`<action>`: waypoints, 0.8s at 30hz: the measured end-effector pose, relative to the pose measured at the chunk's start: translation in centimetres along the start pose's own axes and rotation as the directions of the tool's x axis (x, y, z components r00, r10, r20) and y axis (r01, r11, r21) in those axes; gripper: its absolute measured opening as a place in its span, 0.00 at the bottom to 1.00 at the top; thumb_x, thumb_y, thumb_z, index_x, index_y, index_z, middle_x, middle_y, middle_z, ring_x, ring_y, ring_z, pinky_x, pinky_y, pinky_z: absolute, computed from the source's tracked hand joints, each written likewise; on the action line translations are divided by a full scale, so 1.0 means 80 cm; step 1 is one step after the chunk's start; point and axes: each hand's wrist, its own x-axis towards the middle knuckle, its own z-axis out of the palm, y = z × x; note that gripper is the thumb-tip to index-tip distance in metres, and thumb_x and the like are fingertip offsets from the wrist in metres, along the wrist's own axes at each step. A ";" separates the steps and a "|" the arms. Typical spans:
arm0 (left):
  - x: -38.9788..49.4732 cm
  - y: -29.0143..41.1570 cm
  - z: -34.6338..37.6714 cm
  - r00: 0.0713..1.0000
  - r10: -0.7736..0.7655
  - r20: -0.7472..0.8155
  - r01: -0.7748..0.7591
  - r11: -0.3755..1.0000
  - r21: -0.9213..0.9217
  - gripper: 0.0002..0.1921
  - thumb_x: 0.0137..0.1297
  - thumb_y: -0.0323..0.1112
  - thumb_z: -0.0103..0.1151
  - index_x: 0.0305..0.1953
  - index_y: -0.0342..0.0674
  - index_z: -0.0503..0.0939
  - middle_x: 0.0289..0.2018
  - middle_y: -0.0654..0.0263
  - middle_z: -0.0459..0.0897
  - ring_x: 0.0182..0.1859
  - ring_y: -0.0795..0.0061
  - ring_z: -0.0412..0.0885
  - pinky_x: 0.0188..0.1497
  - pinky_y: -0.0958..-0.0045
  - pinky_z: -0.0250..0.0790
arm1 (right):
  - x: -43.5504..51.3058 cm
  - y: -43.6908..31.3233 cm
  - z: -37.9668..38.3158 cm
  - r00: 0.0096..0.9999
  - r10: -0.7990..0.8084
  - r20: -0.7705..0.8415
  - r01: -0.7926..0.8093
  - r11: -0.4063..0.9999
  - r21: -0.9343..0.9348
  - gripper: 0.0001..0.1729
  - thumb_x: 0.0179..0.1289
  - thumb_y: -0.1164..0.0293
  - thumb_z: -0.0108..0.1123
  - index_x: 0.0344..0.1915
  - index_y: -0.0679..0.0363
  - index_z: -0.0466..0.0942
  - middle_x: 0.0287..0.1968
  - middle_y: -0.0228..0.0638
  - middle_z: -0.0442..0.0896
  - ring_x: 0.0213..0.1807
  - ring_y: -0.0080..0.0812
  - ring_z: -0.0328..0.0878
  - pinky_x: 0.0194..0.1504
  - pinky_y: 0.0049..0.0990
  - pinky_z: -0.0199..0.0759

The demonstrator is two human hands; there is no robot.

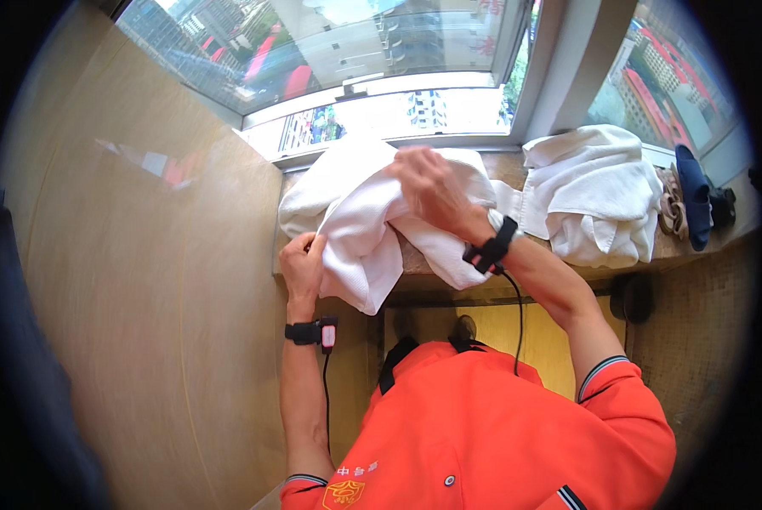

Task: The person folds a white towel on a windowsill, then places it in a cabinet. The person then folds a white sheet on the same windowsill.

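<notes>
A white towelling cloth (pixel 365 245), perhaps a towel or robe, lies crumpled on the stone window ledge (pixel 413 258) and hangs partly over its front edge. At its lower left side my left hand (pixel 302 264) pinches the cloth between thumb and fingers. My right hand (pixel 431 188), blurred, is over the upper middle of the same cloth; whether its fingers grip any of it cannot be told. Both wrists carry black straps with small devices and cables.
More white towels (pixel 601 194) are heaped on the ledge at the right, beside dark blue slippers (pixel 693 197) and beige footwear (pixel 672 207). A tilted window (pixel 381 86) is behind the ledge. A smooth beige wall panel (pixel 164 255) stands close at the left.
</notes>
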 end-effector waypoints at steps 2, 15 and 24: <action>0.009 0.001 0.002 1.000 -0.001 0.019 0.002 0.997 -0.075 0.12 0.72 0.35 0.71 0.44 0.29 0.90 0.30 0.58 0.91 0.33 0.75 0.86 0.39 0.67 0.77 | -0.014 -0.037 0.001 0.966 0.003 0.260 -0.100 0.929 0.357 0.13 0.65 0.76 0.71 0.49 0.62 0.87 0.54 0.45 0.86 0.56 0.48 0.85 0.57 0.42 0.82; 0.040 0.053 0.012 0.959 0.086 0.272 -0.018 0.970 -0.242 0.11 0.74 0.34 0.71 0.44 0.29 0.90 0.32 0.64 0.89 0.34 0.80 0.80 0.38 0.71 0.72 | -0.002 -0.106 0.006 0.904 0.144 0.402 -0.356 0.775 0.522 0.25 0.66 0.64 0.77 0.56 0.62 0.76 0.46 0.49 0.82 0.45 0.57 0.85 0.46 0.49 0.81; 0.027 0.026 0.016 0.912 -0.108 0.396 0.327 0.775 -0.541 0.17 0.76 0.29 0.71 0.61 0.29 0.87 0.49 0.68 0.91 0.47 0.83 0.85 0.50 0.78 0.79 | -0.035 -0.099 0.065 0.880 0.125 0.458 -0.313 0.878 0.362 0.11 0.64 0.67 0.72 0.35 0.64 0.84 0.33 0.48 0.88 0.32 0.56 0.87 0.38 0.49 0.83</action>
